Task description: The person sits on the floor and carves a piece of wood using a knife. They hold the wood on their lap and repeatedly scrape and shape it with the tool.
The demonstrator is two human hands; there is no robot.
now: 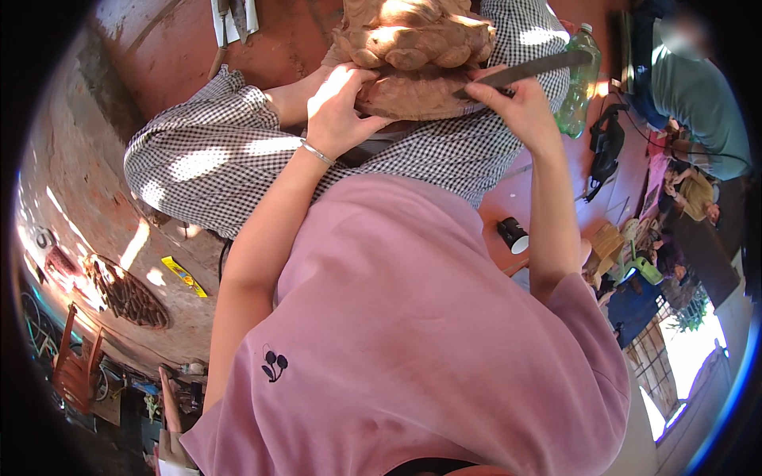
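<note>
A carved brown wooden piece with rounded lumps rests across my lap at the top of the head view. My left hand grips its left side, fingers on the wood and thumb spread along the lower edge. In my right hand is a long, flat, dark file-like tool. The tool's inner end meets the right side of the carving, while its broad rounded end sticks out to the right. My right fingertips are partly hidden behind the tool.
A green plastic bottle stands right of my knee, near a black power tool with a cord. A dark cup lies on the floor. Hand tools lie upper left. A round basket sits left; another person sits right.
</note>
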